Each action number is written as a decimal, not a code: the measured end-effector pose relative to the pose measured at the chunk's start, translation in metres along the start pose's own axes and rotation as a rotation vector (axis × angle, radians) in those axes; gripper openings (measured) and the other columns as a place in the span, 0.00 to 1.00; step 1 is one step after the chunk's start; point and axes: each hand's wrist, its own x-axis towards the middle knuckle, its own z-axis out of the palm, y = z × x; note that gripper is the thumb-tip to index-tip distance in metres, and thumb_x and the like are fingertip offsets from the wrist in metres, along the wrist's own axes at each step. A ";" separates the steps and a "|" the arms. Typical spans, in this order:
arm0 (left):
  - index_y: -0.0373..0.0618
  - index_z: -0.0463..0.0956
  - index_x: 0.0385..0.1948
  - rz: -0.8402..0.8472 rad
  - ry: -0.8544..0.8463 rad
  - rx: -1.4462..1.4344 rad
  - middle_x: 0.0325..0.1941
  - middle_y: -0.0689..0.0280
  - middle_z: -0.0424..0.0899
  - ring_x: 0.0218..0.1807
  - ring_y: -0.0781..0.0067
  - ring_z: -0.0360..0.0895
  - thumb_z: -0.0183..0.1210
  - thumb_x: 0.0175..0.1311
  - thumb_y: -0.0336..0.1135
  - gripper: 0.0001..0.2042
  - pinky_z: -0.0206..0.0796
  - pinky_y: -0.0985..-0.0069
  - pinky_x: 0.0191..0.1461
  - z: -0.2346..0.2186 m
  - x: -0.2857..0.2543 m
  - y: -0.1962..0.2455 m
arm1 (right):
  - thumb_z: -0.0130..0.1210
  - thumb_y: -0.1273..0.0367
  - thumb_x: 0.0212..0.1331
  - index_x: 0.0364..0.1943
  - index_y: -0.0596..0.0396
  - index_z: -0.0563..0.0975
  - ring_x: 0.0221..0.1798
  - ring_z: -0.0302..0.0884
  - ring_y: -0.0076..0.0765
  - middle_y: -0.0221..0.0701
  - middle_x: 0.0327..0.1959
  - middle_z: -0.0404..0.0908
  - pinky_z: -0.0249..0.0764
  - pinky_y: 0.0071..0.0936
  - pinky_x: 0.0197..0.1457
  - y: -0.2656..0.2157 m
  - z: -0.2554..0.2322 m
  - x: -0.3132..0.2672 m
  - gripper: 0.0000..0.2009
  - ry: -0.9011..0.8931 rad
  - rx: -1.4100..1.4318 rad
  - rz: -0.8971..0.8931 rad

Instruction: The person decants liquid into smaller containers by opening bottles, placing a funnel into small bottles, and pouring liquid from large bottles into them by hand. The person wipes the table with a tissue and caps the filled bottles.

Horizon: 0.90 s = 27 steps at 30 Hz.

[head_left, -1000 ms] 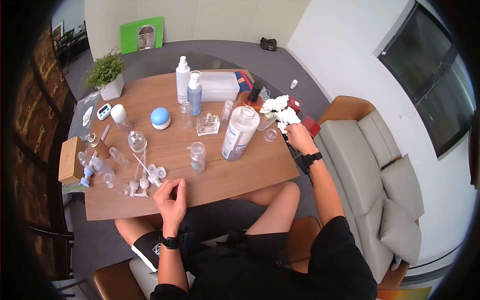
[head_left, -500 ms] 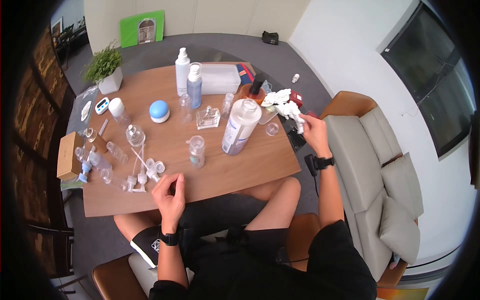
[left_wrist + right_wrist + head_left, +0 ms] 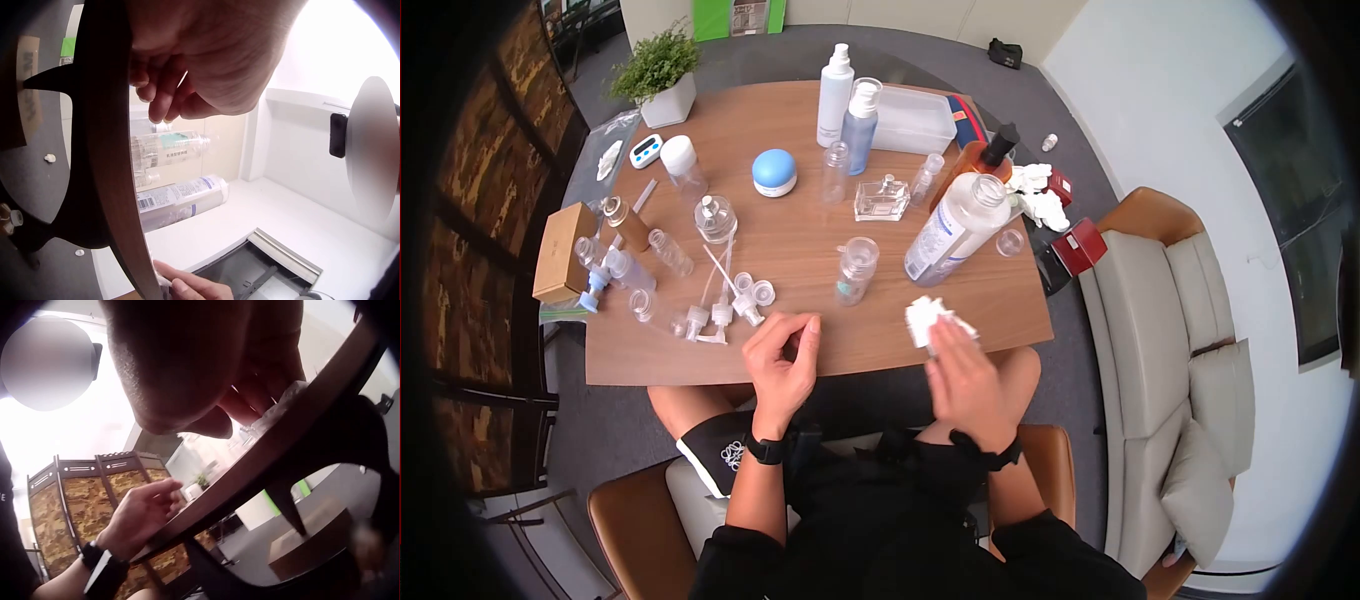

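My right hand (image 3: 968,378) lies over a crumpled white tissue (image 3: 924,318) at the table's front edge. Its fingers reach forward onto the tissue, and in the right wrist view the thumb stands apart from them. Left of it, my left hand (image 3: 783,362) rests at the same edge, fingers loosely curled and nothing in them. A small clear bottle (image 3: 857,272) with a teal label stands beyond the hands. Behind the tissue is a large open translucent bottle (image 3: 945,240) with blue print. Several loose pump heads (image 3: 722,313) lie beyond the left hand.
Across the table (image 3: 860,345) stand several bottles, a glass perfume bottle (image 3: 882,200), a blue-lidded jar (image 3: 774,172) and a plastic box (image 3: 915,122). A cardboard box (image 3: 566,255) sits at the left edge. More tissues (image 3: 1040,200) and a dark red box (image 3: 1080,246) lie at the right.
My right hand has come from the tissue pile at the right to the table's front edge, bringing a tissue with it. The left hand keeps its pose while the head view has shifted.
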 end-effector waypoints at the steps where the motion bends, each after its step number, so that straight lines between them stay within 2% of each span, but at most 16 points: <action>1: 0.33 0.85 0.35 0.005 0.001 -0.011 0.25 0.63 0.80 0.25 0.76 0.71 0.67 0.67 0.24 0.03 0.63 0.78 0.31 0.000 0.000 -0.001 | 0.56 0.70 0.68 0.64 0.72 0.74 0.75 0.68 0.63 0.59 0.70 0.72 0.64 0.50 0.79 -0.015 0.002 0.003 0.24 -0.051 0.022 -0.029; 6: 0.33 0.85 0.35 0.012 0.019 -0.015 0.25 0.63 0.80 0.25 0.75 0.72 0.67 0.67 0.24 0.03 0.64 0.77 0.31 0.000 0.001 0.003 | 0.55 0.69 0.69 0.66 0.77 0.69 0.77 0.64 0.67 0.64 0.74 0.65 0.60 0.52 0.81 -0.029 0.014 0.029 0.26 -0.116 0.048 -0.032; 10: 0.34 0.85 0.35 0.013 0.017 0.002 0.25 0.64 0.80 0.24 0.76 0.71 0.67 0.66 0.24 0.03 0.63 0.77 0.30 -0.001 0.001 0.004 | 0.53 0.70 0.70 0.67 0.78 0.68 0.78 0.63 0.68 0.66 0.74 0.64 0.57 0.52 0.82 -0.025 0.025 0.048 0.27 -0.104 0.049 -0.010; 15: 0.34 0.85 0.35 0.014 0.027 -0.017 0.24 0.64 0.80 0.24 0.76 0.71 0.67 0.67 0.25 0.03 0.63 0.77 0.30 0.003 0.000 -0.001 | 0.54 0.69 0.68 0.65 0.81 0.69 0.76 0.65 0.67 0.66 0.73 0.66 0.59 0.51 0.81 -0.027 0.036 0.067 0.27 -0.058 0.002 -0.017; 18: 0.34 0.85 0.35 0.016 0.008 -0.009 0.24 0.64 0.80 0.24 0.76 0.71 0.67 0.67 0.25 0.03 0.63 0.77 0.30 0.000 0.001 -0.003 | 0.55 0.68 0.68 0.63 0.80 0.71 0.74 0.69 0.65 0.65 0.70 0.70 0.63 0.49 0.80 -0.026 0.039 0.065 0.27 -0.013 -0.070 -0.041; 27: 0.32 0.85 0.37 -0.036 -0.028 -0.051 0.29 0.64 0.84 0.30 0.80 0.76 0.65 0.71 0.24 0.04 0.68 0.81 0.35 0.002 -0.001 -0.012 | 0.58 0.64 0.69 0.64 0.76 0.72 0.76 0.68 0.61 0.59 0.70 0.72 0.63 0.48 0.80 -0.006 0.010 0.012 0.28 -0.057 -0.035 -0.077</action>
